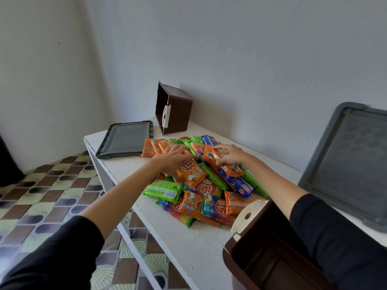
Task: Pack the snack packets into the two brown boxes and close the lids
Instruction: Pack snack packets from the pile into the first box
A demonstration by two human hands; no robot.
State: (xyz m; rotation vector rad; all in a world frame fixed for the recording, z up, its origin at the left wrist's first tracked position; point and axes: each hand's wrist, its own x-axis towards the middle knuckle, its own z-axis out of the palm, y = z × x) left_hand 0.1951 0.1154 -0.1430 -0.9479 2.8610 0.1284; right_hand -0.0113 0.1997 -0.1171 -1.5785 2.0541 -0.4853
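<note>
A heap of snack packets (pixel 201 185), orange, green, blue and rainbow-striped, lies on the white table (pixel 184 243). My left hand (pixel 173 158) rests with spread fingers on an orange packet (pixel 191 171) at the top of the heap. Just right of it, my right hand (pixel 230 154) grips an orange packet (pixel 213 155). One brown box (pixel 272 254) stands open at the near right, under my right forearm. The other brown box (pixel 173 109) lies tipped on its side at the far end, its opening facing left.
A grey lid (pixel 125 141) lies flat at the table's far left corner. A second grey lid (pixel 351 162) leans against the wall at the right. Beyond the table's left edge is a patterned tile floor (pixel 52 197).
</note>
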